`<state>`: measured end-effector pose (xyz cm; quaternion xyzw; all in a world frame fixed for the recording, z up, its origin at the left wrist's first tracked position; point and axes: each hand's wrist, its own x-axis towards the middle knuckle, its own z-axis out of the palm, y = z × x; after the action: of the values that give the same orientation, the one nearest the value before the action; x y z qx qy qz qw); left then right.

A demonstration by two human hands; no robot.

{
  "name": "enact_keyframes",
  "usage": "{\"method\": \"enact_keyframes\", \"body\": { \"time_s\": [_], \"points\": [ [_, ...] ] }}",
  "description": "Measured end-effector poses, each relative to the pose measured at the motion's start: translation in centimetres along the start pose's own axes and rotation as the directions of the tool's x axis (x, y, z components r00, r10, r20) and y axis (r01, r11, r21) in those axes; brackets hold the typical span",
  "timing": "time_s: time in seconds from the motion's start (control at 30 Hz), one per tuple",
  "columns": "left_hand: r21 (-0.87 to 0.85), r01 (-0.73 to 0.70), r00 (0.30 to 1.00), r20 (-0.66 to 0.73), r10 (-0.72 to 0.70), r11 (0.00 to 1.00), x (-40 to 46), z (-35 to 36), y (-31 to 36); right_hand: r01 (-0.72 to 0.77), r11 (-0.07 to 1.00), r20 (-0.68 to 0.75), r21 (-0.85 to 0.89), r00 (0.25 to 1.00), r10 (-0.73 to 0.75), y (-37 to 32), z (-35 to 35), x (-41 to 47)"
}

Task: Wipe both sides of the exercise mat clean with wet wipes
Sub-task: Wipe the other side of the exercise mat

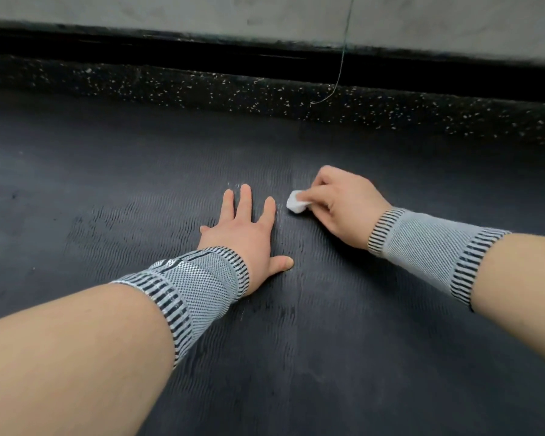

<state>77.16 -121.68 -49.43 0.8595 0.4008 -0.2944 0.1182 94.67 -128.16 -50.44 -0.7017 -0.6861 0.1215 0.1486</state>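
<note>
The dark ribbed exercise mat (139,190) lies flat and fills most of the view. My left hand (249,234) presses palm-down on it at the centre, fingers straight and spread. Just to its right, my right hand (340,206) grips a small bunched white wet wipe (296,201) and holds it against the mat. Faint pale streaks show on the mat beside the left fingertips. Both wrists wear grey striped knit bands.
Beyond the mat's far edge runs a strip of black speckled rubber floor (390,111), then a black baseboard and a grey wall (265,14). A thin cord (342,64) hangs down the wall to the floor.
</note>
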Motion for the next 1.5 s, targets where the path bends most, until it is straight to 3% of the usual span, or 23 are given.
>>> {"method": "enact_keyframes", "body": {
  "time_s": [0.13, 0.27, 0.33, 0.6, 0.8, 1.1, 1.2, 1.33, 1.4, 1.5],
  "points": [
    [0.018, -0.003, 1.000, -0.003, 0.003, 1.000, 0.0, -0.1, 0.1, 0.022, 0.999, 0.062, -0.023, 0.998, -0.021, 0.7, -0.7, 1.0],
    [0.027, -0.001, 1.000, -0.002, 0.001, 1.000, -0.3, -0.4, 0.2, -0.232, 0.971, -0.072, -0.059, 0.971, 0.228, 1.8, -0.5, 4.1],
    [0.025, -0.007, 1.000, -0.011, 0.007, 1.000, -0.4, -0.5, 0.2, -0.291, 0.955, -0.088, -0.063, 0.954, 0.285, 0.7, -0.1, 3.7],
    [-0.002, -0.022, 0.999, -0.025, 0.022, 1.000, -0.5, -0.6, 0.2, -0.010, 0.998, 0.142, -0.060, 0.990, 0.019, -1.9, -0.5, -2.1],
    [0.008, -0.031, 0.999, -0.010, 0.031, 1.000, -0.7, -1.1, 0.2, -0.257, 0.963, -0.048, -0.081, 0.966, 0.254, -0.8, 0.1, 0.6],
    [0.001, -0.069, 0.997, -0.035, 0.069, 0.998, -1.0, -0.8, -0.6, -0.049, 0.998, 0.099, -0.043, 0.994, 0.053, -5.4, 0.8, -7.1],
    [-0.025, -0.110, 0.992, -0.071, 0.108, 0.994, -1.5, -0.1, -0.9, -0.117, 0.989, 0.064, -0.089, 0.990, 0.123, -4.5, 0.8, -4.8],
    [-0.015, -0.189, 0.971, -0.150, 0.184, 0.982, -2.8, 1.4, -2.1, -0.373, 0.924, -0.097, -0.081, 0.926, 0.365, -4.1, 1.5, -3.1],
    [0.024, -0.226, 0.958, -0.178, 0.227, 0.974, -3.7, 2.3, -2.9, -0.365, 0.928, -0.096, -0.073, 0.929, 0.358, -5.4, 2.2, -4.3],
    [0.073, -0.275, 0.944, -0.167, 0.284, 0.959, -4.9, 3.3, -3.6, -0.209, 0.977, -0.029, -0.045, 0.978, 0.208, -7.9, 2.9, -8.1]
  ]
}}
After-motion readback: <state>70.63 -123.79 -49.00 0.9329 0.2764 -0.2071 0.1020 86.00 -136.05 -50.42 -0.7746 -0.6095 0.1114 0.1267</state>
